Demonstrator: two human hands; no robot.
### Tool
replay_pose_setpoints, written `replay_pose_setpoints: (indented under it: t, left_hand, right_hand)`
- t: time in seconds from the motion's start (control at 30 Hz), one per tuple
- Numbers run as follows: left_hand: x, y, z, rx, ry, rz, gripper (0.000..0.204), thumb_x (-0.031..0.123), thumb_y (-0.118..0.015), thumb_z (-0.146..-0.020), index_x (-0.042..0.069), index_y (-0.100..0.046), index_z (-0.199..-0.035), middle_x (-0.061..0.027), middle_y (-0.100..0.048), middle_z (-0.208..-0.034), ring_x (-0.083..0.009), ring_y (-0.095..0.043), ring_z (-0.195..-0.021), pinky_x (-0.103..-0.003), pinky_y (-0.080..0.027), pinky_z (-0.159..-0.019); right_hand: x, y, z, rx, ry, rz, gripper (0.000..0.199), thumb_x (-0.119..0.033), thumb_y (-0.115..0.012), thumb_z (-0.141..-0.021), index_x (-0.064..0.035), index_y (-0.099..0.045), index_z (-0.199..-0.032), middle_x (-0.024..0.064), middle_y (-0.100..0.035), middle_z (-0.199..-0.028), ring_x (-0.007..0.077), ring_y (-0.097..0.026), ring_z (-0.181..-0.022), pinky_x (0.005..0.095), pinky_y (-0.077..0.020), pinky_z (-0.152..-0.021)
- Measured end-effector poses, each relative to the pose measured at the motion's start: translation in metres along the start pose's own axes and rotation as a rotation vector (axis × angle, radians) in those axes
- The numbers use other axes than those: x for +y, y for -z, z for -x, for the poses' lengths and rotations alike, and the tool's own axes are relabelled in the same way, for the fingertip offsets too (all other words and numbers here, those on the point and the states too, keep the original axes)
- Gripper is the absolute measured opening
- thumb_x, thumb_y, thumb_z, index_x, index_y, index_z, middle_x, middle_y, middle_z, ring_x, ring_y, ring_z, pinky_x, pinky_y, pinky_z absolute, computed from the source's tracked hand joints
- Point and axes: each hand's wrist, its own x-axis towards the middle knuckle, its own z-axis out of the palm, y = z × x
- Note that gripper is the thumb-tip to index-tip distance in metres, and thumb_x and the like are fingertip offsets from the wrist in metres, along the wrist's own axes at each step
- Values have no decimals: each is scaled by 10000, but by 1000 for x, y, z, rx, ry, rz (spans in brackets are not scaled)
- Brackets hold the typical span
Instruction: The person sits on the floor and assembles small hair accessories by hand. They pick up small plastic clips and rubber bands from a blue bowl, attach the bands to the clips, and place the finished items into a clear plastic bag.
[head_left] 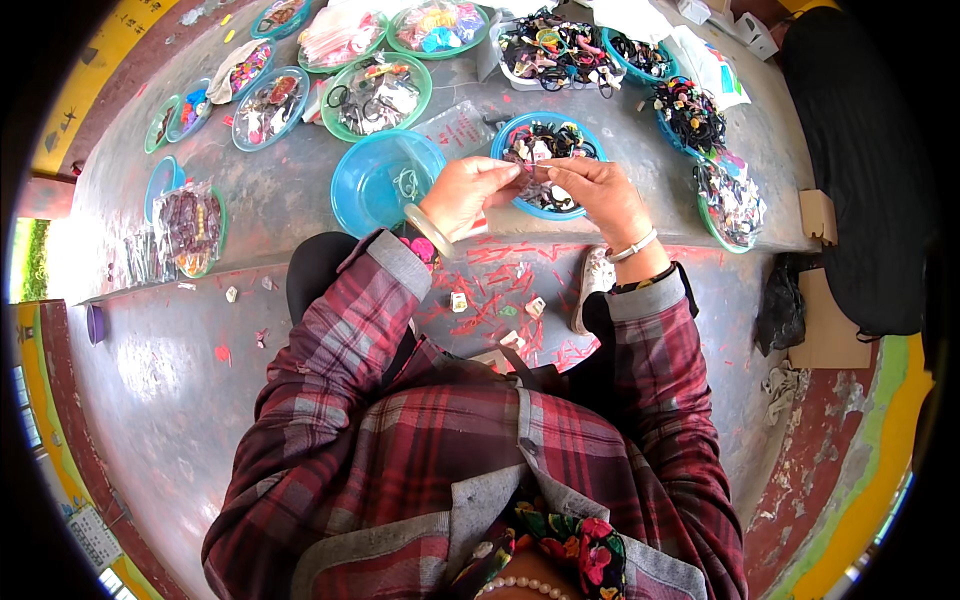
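My left hand (472, 196), with a pale bangle at the wrist, pinches one side of a thin dark band (530, 174) that looks like a hair tie. Its other side is between the fingertips of my right hand (603, 202), which wears a silver bracelet. Both hands are close together, over the near part of a blue basin (540, 116) filled with dark hair ties and small coloured pieces. The fingers partly hide the band, so its details are too small to tell. Left of my left hand stands a larger blue basin (343, 190) with a pale loop inside.
Green and blue basins crowd the raised grey surface, including a green one (425, 85) with bagged pieces and a white tub (512, 75) of hair ties. A clear bag (452, 127) lies between basins. Red scraps (480, 300) litter the floor near a shoe (597, 283).
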Motion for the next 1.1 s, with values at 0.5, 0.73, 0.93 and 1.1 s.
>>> replay_pose_setpoints:
  t: [0.5, 0.73, 0.93, 1.1]
  left_hand:
    - [11, -5, 8, -16, -164, -334, 280, 149, -540, -878, -57, -569, -1064, -133, -606, -1015, -195, -594, -922, -292, -522, -777]
    - [5, -8, 7, -48, -167, -244, 290, 152, -513, -892, -55, -551, -1093, -142, -596, -1038, -214, -595, -934, -315, -523, -778]
    - [1, -7, 7, -44, -174, -200, 314, 160, -486, -907, -35, -510, -1153, -137, -574, -1081, -211, -579, -971, -323, -513, -794]
    - [9, -16, 11, -5, -140, -98, 339, 145, -462, -918, -5, -447, -1222, -100, -542, -1128, -183, -556, -1004, -317, -500, -800]
  right_hand:
    - [-24, 12, 7, -191, -292, -261, 234, -53, -607, -774, -13, -640, -1003, 21, -638, -801, 11, -322, -414, 179, -240, -356]
    - [-5, 6, 4, -159, -304, -208, 204, -150, -615, -812, -30, -658, -971, -10, -574, -603, 35, -344, -394, 201, -256, -361]
    - [-2, 1, 3, -161, -334, -297, 237, -249, -592, -844, -51, -662, -954, 11, -544, -539, 46, -395, -400, 201, -260, -371]
    - [-9, 3, 4, -137, -316, -369, 303, -323, -525, -880, -69, -645, -995, 2, -546, -558, 47, -431, -409, 185, -243, -360]
